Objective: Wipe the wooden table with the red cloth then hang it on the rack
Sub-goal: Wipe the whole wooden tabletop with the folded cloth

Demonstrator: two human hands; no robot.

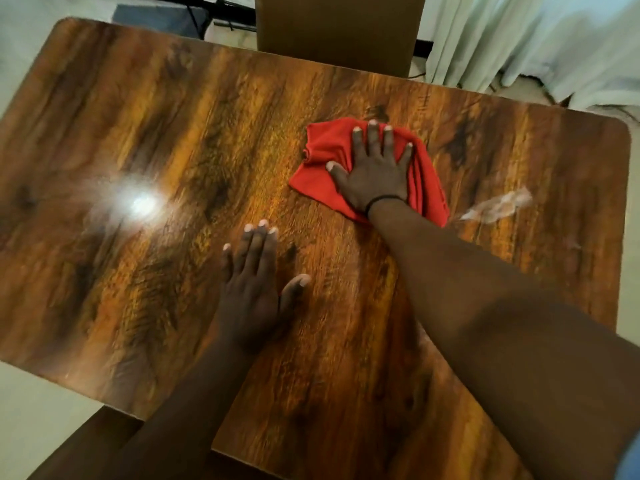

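The right hand (375,168) lies flat, fingers spread, pressing the red cloth (323,164) onto the desk (156,133) toward its far right part. That grip is open: the palm pins the cloth and no finger curls around it. The left hand (254,282) is also open and empty, braced flat on bare wood nearer the body.

The cloth is bunched and folded under the palm, so little of it meets the surface. On a hard push it may slide out from under the flat hand, or roll up further. A pale smear (498,206) sits just right of the cloth; a pass that stops short would leave it. The surface is glossy, so the bracing hand may slip or leave prints. No rack is in view.
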